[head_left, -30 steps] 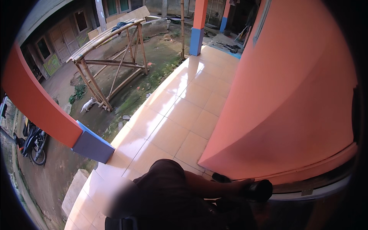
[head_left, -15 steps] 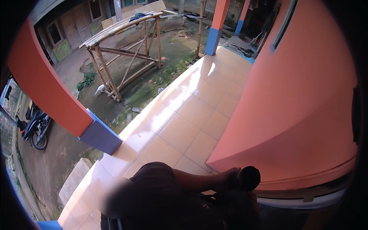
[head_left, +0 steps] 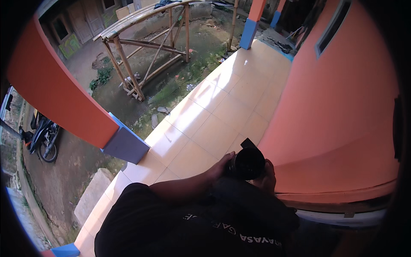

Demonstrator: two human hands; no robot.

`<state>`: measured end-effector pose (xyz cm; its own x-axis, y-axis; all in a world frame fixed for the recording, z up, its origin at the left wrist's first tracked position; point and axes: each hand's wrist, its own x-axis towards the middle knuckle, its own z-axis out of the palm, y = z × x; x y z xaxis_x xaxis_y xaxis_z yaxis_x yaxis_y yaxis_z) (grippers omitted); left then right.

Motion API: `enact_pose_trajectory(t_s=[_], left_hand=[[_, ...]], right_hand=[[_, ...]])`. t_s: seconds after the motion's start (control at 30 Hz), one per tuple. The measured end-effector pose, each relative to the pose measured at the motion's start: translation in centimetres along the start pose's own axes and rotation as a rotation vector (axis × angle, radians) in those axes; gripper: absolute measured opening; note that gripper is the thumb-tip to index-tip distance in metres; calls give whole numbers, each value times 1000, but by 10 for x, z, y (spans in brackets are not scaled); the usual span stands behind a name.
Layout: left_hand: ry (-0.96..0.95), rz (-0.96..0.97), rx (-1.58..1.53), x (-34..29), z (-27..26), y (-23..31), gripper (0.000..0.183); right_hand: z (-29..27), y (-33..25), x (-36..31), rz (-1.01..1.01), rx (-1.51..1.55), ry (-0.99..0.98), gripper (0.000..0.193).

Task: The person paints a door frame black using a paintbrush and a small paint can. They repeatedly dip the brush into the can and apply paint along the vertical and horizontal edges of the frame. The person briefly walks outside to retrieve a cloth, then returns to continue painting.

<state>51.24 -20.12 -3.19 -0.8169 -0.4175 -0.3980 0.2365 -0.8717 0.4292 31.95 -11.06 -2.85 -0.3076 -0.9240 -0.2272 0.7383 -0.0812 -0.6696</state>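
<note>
Over the tiles (head_left: 214, 132), a black object (head_left: 249, 164) is grasped by the fingers of the left hand (head_left: 224, 165) and right hand (head_left: 267, 177); holding seems the step, steady two-sided support being called for next.

A black round-faced object (head_left: 250, 164) — a squarish piece (head_left: 247, 143) jutting past its rim — is held face-up in mid-air.

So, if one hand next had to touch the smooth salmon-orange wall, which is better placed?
Probably the right hand: it holds the side of the black, round-faced object nearer the wall, while the left hand is on the opposite side.
</note>
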Motion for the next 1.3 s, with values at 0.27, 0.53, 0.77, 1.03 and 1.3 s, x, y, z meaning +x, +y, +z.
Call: enact_pose_trajectory(t_s=[0.27,0.53,0.77,1.03,1.3], left_hand=[[10,250,-78,-33,-27,44,59],[132,377,6,-14,-32,71,59],[78,718,175,40,-33,110,58],[322,757,76,85,-16,146,61],[419,872,48,116,-47,227,59]], right_hand=[[72,47,45,169,-123,-73,36],[86,58,94,293,-108,-231,42],[93,32,173,518,-244,-263,47],[92,36,265,624,-378,-439,48],[134,53,372,432,-732,-826,52]])
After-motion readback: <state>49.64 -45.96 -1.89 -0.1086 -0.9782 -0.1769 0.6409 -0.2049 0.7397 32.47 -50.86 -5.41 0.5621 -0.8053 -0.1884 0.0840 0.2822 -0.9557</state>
